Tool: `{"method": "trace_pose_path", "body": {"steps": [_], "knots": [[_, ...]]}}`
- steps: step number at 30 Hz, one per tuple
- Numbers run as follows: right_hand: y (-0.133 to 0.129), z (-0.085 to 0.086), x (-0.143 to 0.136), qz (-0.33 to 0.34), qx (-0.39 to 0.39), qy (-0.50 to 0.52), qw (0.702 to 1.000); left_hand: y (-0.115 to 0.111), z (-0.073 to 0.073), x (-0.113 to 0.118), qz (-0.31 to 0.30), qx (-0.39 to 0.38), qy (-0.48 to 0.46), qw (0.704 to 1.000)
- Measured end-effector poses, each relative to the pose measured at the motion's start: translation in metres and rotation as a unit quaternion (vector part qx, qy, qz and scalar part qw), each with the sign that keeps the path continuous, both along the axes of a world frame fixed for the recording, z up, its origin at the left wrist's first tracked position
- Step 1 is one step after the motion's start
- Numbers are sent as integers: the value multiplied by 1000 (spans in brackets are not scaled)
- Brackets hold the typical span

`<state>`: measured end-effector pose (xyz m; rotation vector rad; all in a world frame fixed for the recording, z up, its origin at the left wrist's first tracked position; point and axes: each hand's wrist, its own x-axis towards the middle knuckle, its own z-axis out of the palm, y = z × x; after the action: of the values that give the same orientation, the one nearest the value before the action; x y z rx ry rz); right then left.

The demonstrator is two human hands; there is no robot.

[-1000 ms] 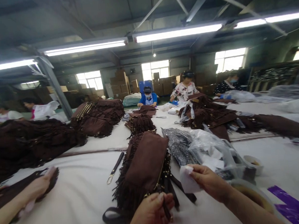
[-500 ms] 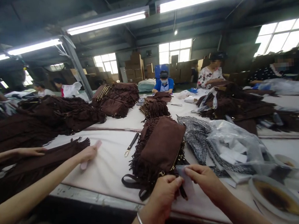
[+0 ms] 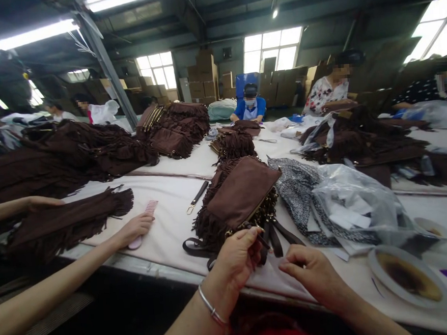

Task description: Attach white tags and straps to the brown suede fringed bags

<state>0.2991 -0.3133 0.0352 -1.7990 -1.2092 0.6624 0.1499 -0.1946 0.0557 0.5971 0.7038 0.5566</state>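
Observation:
A dark brown suede bag [image 3: 238,192] with fringe lies on top of similar bags in front of me, its zipper edge facing right. My left hand [image 3: 240,253], with a bracelet at the wrist, pinches a dark strap end with metal fittings at the bag's near corner. Dark straps [image 3: 285,234] hang beside it. To the right, my right hand [image 3: 301,264] has thumb and forefinger pinched together; anything between them is too small to make out. A short strap with a gold clasp [image 3: 198,196] lies left of the bag.
At the left, another person's hand [image 3: 139,227] holds a pink comb beside a fringed brown piece [image 3: 74,219]. To the right are grey speckled cloth [image 3: 296,193], a clear plastic bag [image 3: 364,203] and a round container [image 3: 409,277]. Brown bags are heaped farther back; people sit beyond.
The translucent piece between my hands no longer shows. My right hand has moved slightly away from my left. The neighbour's comb has turned and come off the fringe side. The view has tilted down.

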Motion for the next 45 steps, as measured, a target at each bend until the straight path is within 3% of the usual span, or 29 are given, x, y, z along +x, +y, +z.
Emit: {"method": "trace_pose_path", "body": {"steps": [16, 34, 45], "knots": [[10, -3, -6, 7, -40, 24, 999, -3, -5, 0, -28, 98, 83, 991], [3, 6, -5, 53, -25, 22, 998, -1, -6, 2, -23, 88, 78, 993], [9, 4, -7, 5, -54, 110, 992, -4, -10, 1, -29, 139, 114, 983]]}}
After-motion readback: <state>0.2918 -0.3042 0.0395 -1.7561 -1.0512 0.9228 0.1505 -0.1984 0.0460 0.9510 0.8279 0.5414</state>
